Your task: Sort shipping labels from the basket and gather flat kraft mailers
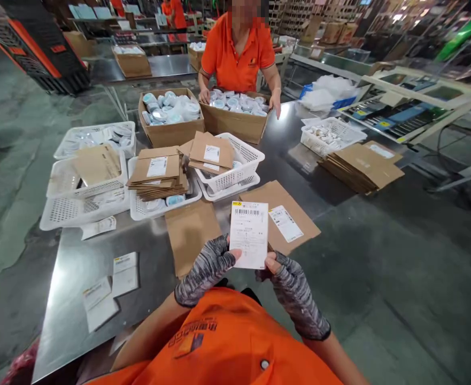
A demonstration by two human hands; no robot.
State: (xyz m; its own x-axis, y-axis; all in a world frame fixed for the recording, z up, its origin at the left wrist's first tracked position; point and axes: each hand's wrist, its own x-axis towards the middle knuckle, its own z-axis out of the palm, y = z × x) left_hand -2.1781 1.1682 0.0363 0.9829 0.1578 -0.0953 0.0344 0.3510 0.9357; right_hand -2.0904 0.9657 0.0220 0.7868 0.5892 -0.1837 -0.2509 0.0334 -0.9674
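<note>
Both my hands wear grey striped fingerless gloves and hold one white shipping label point(248, 233) with a barcode at its top, upright over the near edge of the steel table point(75, 267). My left hand point(206, 269) pinches its lower left corner, my right hand point(293, 291) its lower right corner. Just behind the label lie a brown cardboard mailer with a label stuck on it point(285, 216) and a plain brown mailer point(191, 232).
White baskets point(235, 160) and a stack of labelled mailers point(157, 174) fill the table's middle. Loose label sheets point(110, 283) lie at near left. A person in orange point(238, 51) stands across, hands on a cardboard box of round packets point(235, 115). Flat mailers point(361, 166) are stacked at right.
</note>
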